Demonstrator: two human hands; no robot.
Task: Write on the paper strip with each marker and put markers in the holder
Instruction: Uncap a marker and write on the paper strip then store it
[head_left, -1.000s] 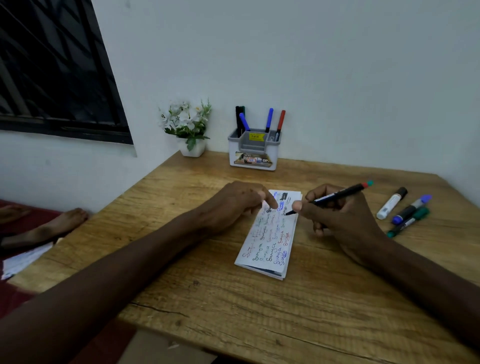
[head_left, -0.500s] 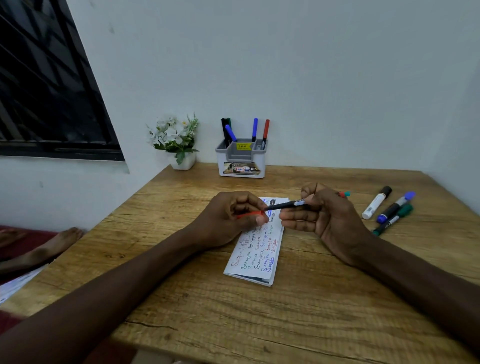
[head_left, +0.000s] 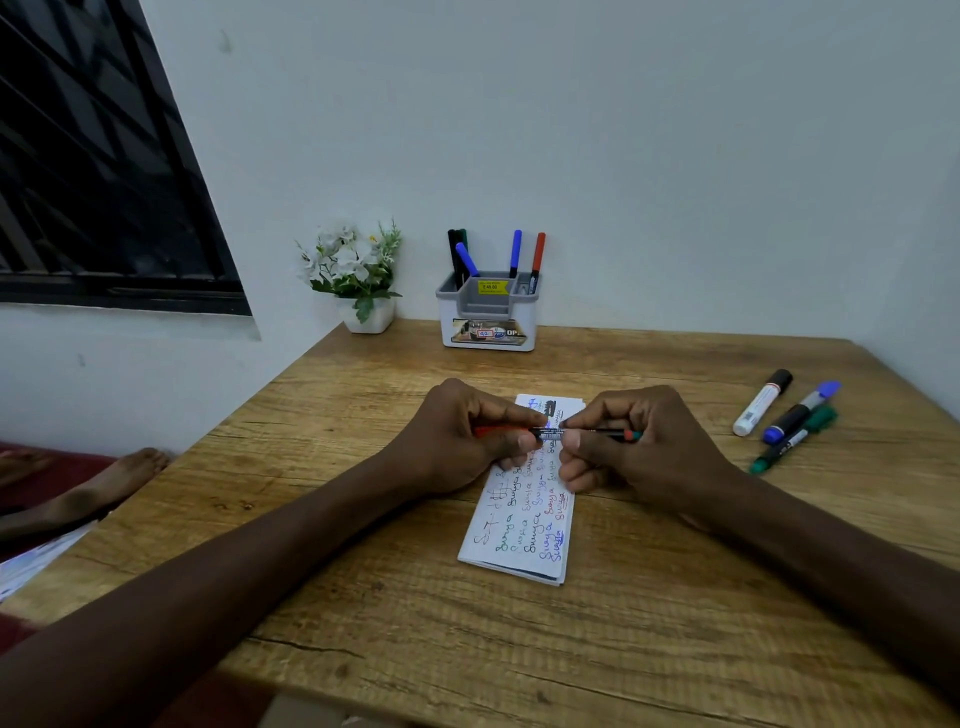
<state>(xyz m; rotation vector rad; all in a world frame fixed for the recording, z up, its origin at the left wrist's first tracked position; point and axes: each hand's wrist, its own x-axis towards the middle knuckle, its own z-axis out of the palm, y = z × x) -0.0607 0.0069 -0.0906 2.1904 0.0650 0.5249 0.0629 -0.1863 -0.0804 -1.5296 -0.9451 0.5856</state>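
A thin black marker (head_left: 553, 432) with a red cap lies level between my two hands above the paper strip (head_left: 524, 525). My left hand (head_left: 467, 441) grips the red cap end. My right hand (head_left: 639, 441) grips the barrel, whose red and green tail sticks out past the fingers. The strip lies on the wooden table (head_left: 519, 649) and carries several lines of coloured writing. At the back stands the grey and white holder (head_left: 488, 312) with several markers upright in it.
Three loose markers lie at the right: a white one (head_left: 761, 402), a blue-capped one (head_left: 800, 410) and a green one (head_left: 792, 441). A small white flower pot (head_left: 358, 280) stands left of the holder. A bare foot (head_left: 104, 488) shows left of the table.
My right hand turned the marker from writing on the strip to level. My left hand left the paper, took the red cap and now the cap sits on the marker's tip.
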